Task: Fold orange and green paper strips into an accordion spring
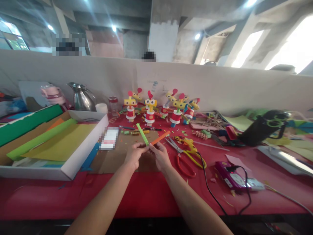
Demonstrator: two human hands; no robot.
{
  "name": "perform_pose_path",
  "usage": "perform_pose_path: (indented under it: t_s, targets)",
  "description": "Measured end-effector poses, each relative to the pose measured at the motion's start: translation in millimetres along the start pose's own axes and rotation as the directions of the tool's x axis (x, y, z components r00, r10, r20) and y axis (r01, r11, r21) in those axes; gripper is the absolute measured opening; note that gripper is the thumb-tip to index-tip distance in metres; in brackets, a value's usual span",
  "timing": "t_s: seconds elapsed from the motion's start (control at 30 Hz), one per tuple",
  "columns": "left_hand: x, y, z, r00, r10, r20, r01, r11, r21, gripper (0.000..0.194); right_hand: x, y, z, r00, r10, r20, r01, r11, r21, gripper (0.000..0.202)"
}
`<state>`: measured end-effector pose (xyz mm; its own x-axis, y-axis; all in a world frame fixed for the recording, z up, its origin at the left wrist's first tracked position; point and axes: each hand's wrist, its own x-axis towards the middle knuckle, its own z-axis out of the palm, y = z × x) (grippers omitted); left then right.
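Observation:
Over the brown cardboard mat (105, 163), my left hand (135, 155) and my right hand (159, 154) meet at the fingertips. My left fingers pinch a light green paper strip (142, 133) that points up and left. An orange paper strip (160, 137) slants up and right from my right fingers. The lower ends of both strips come together at the fingertips, where the fingers partly hide them. Behind the hands stand several paper figures (150, 116) with red cup bodies and yellow heads. Folded paper springs (140, 132) lie on the mat's far part.
Scissors (192, 157), red-handled pliers (185, 166) and a yellow glue gun (189, 143) lie to the right. Beyond them are a purple power strip (234, 179) and a black bottle (264, 127). A white box (85, 147) of coloured paper, a phone (109, 138) and a metal jug (83, 98) stand left.

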<state>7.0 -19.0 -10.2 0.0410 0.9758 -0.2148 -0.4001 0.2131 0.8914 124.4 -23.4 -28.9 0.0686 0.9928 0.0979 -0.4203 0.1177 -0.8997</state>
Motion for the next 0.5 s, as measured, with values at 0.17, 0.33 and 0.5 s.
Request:
perform_pose_path:
  t_s: [0.17, 0.33, 0.5]
  targets:
    - [1.8, 4.2, -5.5, 0.991, -0.022, 0.135, 0.031, 0.997, -0.066, 0.027, 2.4, 5.2, -3.2, 0.999, -0.036, -0.027, 0.034, 0.997, -0.068, 0.03]
    - [5.8, 1.1, -14.3, 0.975, 0.057, 0.214, -0.062, 0.998, 0.019, 0.031, 2.3, 7.4, -0.7, 0.999, -0.025, -0.035, 0.022, 0.996, -0.086, 0.03]
    - [8.7, -3.8, -15.4, 0.983, 0.057, 0.174, -0.07, 0.995, 0.073, 0.032, 3.0, 2.9, 2.0, 0.995, 0.086, -0.059, -0.088, 0.995, -0.039, 0.028]
